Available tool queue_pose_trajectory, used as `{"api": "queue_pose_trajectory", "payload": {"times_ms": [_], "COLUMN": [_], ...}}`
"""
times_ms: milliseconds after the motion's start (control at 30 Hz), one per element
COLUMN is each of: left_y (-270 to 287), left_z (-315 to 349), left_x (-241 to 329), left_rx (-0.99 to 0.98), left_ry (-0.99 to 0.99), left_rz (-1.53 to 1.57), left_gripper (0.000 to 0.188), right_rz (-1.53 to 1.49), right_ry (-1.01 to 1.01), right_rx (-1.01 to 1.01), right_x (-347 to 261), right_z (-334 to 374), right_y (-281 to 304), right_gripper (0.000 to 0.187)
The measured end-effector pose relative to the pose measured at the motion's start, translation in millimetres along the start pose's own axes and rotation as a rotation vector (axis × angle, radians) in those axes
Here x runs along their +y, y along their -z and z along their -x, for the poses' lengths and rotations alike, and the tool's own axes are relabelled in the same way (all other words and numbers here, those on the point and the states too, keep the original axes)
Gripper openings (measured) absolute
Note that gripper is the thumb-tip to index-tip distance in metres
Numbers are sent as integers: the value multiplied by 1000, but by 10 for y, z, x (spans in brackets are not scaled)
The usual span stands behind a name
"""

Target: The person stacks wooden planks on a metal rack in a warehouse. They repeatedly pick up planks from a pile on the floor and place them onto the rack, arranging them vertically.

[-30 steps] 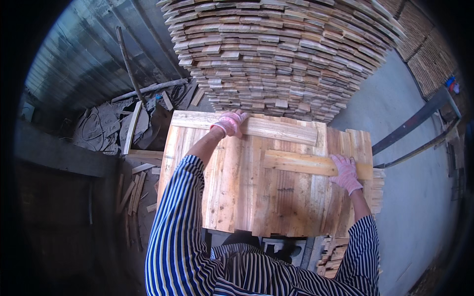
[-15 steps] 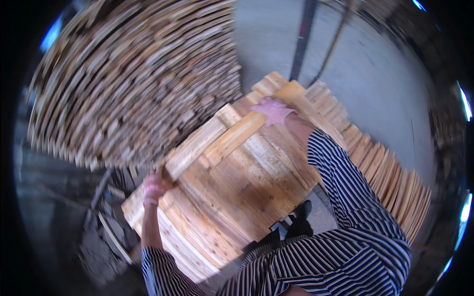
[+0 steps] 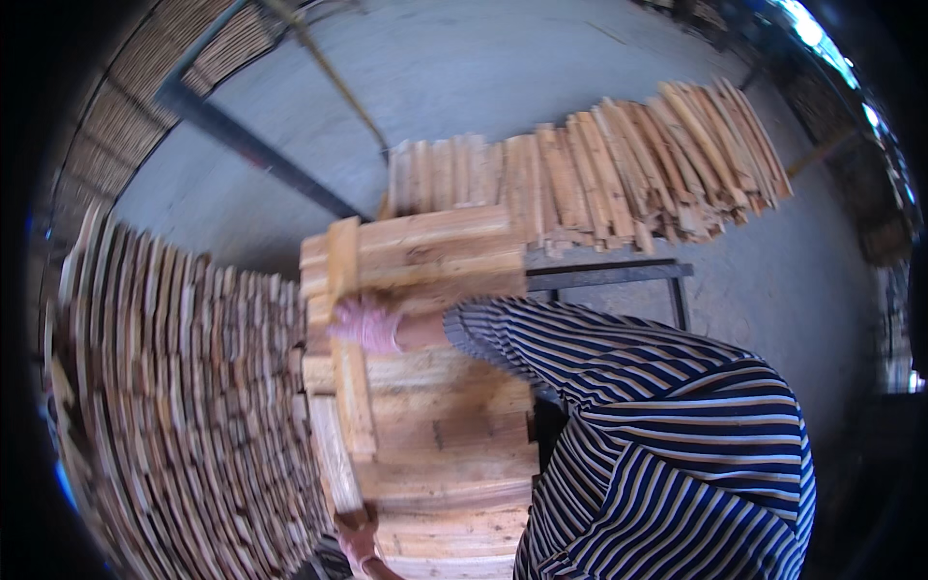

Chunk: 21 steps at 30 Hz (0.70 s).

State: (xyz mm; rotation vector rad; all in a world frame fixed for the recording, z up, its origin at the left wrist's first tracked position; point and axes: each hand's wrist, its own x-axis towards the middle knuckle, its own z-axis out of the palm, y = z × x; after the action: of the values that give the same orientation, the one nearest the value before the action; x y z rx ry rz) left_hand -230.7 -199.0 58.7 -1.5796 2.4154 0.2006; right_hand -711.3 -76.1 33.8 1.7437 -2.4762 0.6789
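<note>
My right hand [image 3: 367, 325], in a pale pink glove, lies over a narrow wooden strip [image 3: 344, 261], its fingers closed around the strip's edge. That strip runs along the left side of a layer of planks [image 3: 445, 377] set side by side. Low in the picture, my left hand [image 3: 356, 541], gloved alike, is closed at the near end of a second, shorter wooden strip [image 3: 333, 449]. This one lies beside the first, at the planks' left ends. Motion blur softens both hands, and the left fingertips are partly hidden.
A tall stack of boards [image 3: 193, 387] stands close on the left. Beyond the planks, a row of loose boards [image 3: 590, 179] spreads to the right. A dark metal frame [image 3: 609, 277] shows beside the planks, and a metal post [image 3: 261, 155] slants at the upper left.
The whole view has swung round, so the board stack now sits lower left and the loose boards lie ahead. Both hands remain at the wooden strips.
</note>
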Motion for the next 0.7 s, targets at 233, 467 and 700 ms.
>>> {"api": "queue_pose_trajectory", "payload": {"times_ms": [233, 467, 700], "left_y": [-56, 20, -963], "left_z": [57, 785, 2155], "left_x": [704, 2762, 5843], "left_rx": [274, 491, -600], "left_ry": [8, -349, -793], "left_rz": [-177, 430, 632], "left_gripper": [79, 83, 77], "right_rz": [-195, -224, -217], "right_ry": [-26, -1135, -1748], "right_rx": [-138, 39, -178], "right_x": [164, 2264, 4472], "right_z": [2008, 4364, 5313], "right_y": [1192, 1085, 706], "right_gripper": [81, 74, 107]}}
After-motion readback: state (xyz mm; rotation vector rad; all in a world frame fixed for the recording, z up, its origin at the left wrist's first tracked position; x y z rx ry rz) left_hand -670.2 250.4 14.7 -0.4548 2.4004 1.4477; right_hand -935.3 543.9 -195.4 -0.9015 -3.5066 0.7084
